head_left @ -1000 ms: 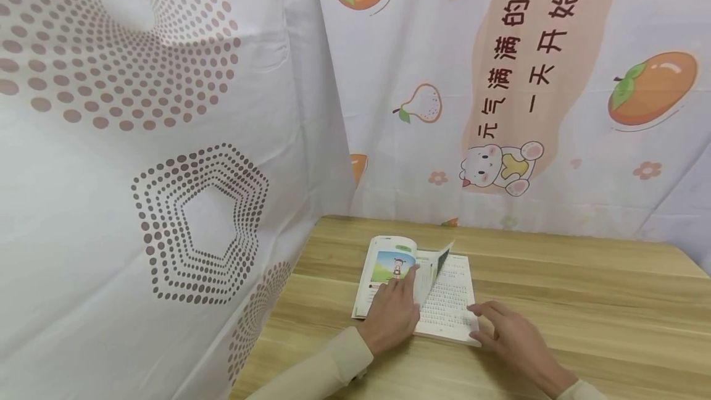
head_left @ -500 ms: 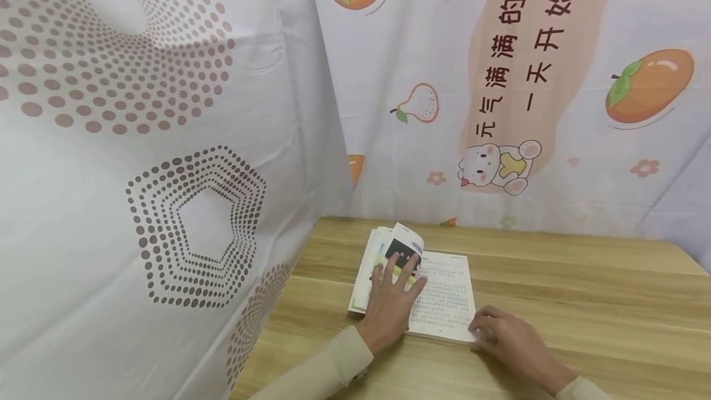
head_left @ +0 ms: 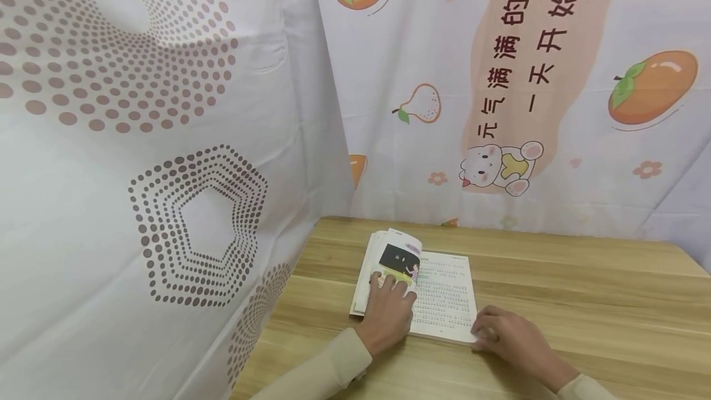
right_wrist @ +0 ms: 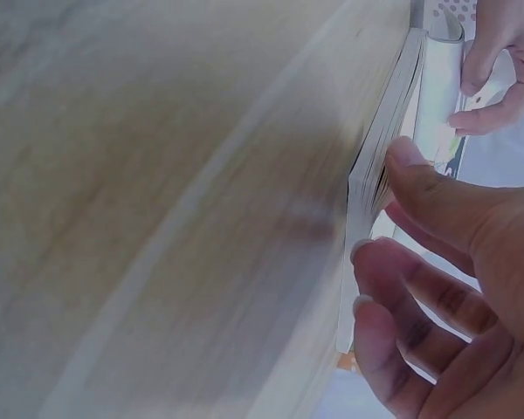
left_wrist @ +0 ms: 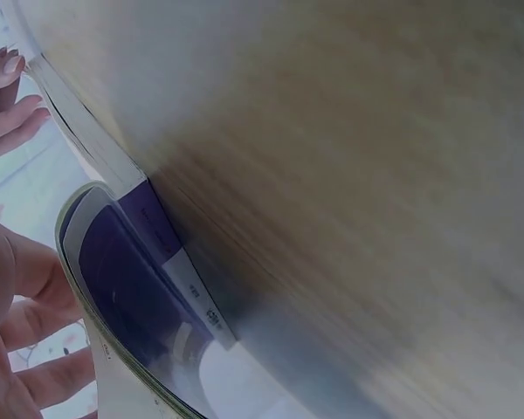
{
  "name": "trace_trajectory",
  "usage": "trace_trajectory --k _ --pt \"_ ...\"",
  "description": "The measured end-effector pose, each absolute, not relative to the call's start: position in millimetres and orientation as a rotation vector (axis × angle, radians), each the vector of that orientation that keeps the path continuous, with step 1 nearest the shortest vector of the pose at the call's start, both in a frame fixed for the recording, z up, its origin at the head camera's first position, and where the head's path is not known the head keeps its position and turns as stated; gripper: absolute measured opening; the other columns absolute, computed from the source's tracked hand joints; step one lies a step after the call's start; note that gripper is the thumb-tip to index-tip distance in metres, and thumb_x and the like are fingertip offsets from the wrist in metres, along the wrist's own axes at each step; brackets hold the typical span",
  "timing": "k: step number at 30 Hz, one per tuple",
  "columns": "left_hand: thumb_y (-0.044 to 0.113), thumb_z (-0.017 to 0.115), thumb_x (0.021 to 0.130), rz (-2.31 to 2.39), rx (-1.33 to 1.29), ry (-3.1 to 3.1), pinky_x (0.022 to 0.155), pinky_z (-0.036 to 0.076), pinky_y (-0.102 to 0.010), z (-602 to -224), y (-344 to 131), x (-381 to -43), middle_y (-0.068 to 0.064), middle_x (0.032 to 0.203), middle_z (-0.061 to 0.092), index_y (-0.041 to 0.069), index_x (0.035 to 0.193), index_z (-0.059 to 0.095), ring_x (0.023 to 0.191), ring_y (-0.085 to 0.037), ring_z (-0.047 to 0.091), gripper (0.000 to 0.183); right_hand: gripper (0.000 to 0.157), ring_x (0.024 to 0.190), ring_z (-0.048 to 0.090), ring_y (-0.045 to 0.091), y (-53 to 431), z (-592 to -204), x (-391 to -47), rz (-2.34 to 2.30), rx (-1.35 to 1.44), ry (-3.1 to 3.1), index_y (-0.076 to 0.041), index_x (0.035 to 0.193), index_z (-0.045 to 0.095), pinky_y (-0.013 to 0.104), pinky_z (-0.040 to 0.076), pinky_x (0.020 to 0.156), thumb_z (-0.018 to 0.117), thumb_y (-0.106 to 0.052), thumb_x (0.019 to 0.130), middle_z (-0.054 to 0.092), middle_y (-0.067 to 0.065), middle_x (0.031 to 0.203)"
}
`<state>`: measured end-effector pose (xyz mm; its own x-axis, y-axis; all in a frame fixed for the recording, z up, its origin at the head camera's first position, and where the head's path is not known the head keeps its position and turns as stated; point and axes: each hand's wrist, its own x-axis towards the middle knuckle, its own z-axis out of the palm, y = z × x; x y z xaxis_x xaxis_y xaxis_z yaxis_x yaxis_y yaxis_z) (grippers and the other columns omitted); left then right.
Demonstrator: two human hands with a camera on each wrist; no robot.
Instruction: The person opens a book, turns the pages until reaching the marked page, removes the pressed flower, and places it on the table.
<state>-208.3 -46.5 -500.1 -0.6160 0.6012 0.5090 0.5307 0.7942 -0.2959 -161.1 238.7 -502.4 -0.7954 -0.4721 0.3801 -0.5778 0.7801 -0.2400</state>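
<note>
An open book (head_left: 444, 298) lies on the wooden table, with a text page on its right side. On its left side, a page with a blackboard picture curves upward. My left hand (head_left: 386, 313) rests on that page, fingers spread across its lower part. In the left wrist view, the turned pages bow over the purple-and-white spine (left_wrist: 157, 223). At the lower right corner of the book is my right hand (head_left: 513, 338), its fingers curled. The right wrist view shows the right thumb (right_wrist: 410, 161) and fingers pinching at the corner of the page block (right_wrist: 389, 113).
The table (head_left: 583, 289) extends to the right of the book. A dotted white curtain (head_left: 166, 252) hangs along the left side. Behind the table hangs a fruit-printed curtain (head_left: 389, 159) with Chinese lettering.
A page lifted from the right has gone over to the left side under my left hand. The left fingers then drew down the page. My right fingers have closed in at the corner.
</note>
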Motion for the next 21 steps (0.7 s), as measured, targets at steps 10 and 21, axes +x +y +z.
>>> trace_trajectory --k 10,21 --pt "0.028 0.073 0.083 0.173 -0.826 -2.344 0.099 0.039 -0.062 -500.6 -49.0 -207.7 0.0 0.089 0.071 0.02 0.091 0.075 0.092 -0.024 0.062 0.011 0.017 0.076 0.06 0.0 234.8 -504.7 -160.3 0.49 0.79 -2.688 -0.026 0.084 0.075 0.028 0.054 0.062 0.089 -0.03 0.076 0.066 -0.012 0.095" --pt "0.028 0.07 0.085 0.207 -0.838 -2.35 0.061 0.041 -0.031 -502.0 -49.6 -206.1 0.001 0.08 0.06 0.019 0.088 0.07 0.075 -0.019 0.055 0.01 0.017 0.078 0.065 0.004 237.0 -500.2 -161.1 0.487 0.819 -2.687 -0.027 0.082 0.074 0.03 0.056 0.064 0.089 -0.025 0.076 0.068 -0.013 0.093"
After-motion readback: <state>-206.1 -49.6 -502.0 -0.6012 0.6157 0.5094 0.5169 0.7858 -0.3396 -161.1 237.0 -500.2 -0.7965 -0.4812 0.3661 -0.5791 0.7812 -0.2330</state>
